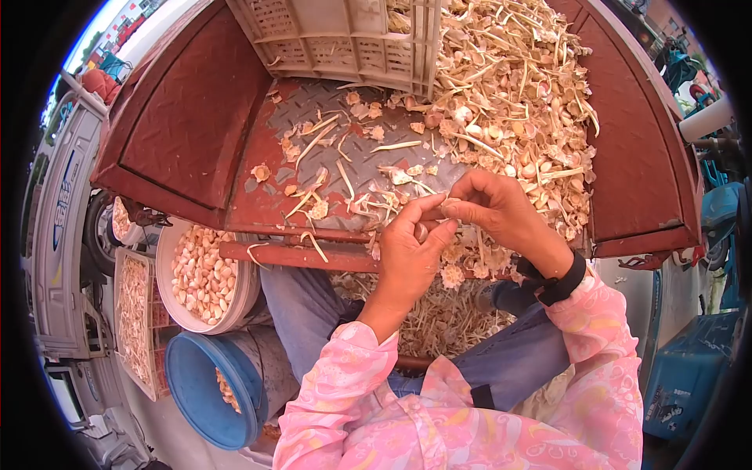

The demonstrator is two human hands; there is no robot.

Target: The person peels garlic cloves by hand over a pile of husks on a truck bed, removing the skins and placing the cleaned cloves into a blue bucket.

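My left hand [419, 247] and my right hand [497, 210] meet over the front edge of the red metal truck bed [313, 252]. Both are closed in a pinch, fingertips close together around a small piece of garlic, mostly hidden by the fingers. A black band circles my right wrist. Just beyond the fingers, garlic skins and dry stalks [395, 146] lie scattered on the worn tread plate. To the right rises a large heap of garlic cloves, skins and stems [517, 102], reaching close to my right hand.
A pale plastic crate [337, 47] stands tilted at the back of the bed. At lower left are a white bucket of garlic cloves [204, 270], a blue bucket [188, 388] with some cloves, and a filled crate [135, 321]. Stalk litter [446, 313] lies between my legs.
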